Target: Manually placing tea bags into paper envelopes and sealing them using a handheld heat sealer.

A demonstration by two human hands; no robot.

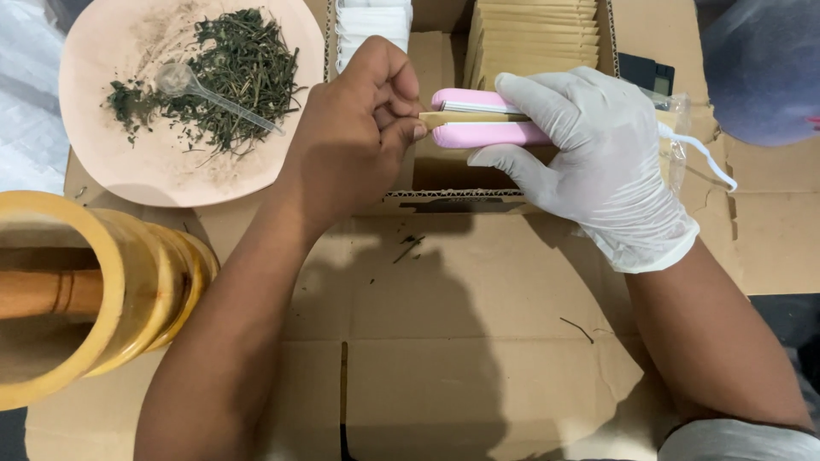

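While clamped, sachet between fingers.

It looks like a small home packing workbench: flattened cardboard as the work surface, a plate of dried herbs, a wooden mortar, stacked paper sachets.

One plate, one spoon, one mortar, one sealer.

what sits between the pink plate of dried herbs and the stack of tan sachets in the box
In the head view, the bare left hand lies between the pink plate and the tan sachets, with a white stack behind it.
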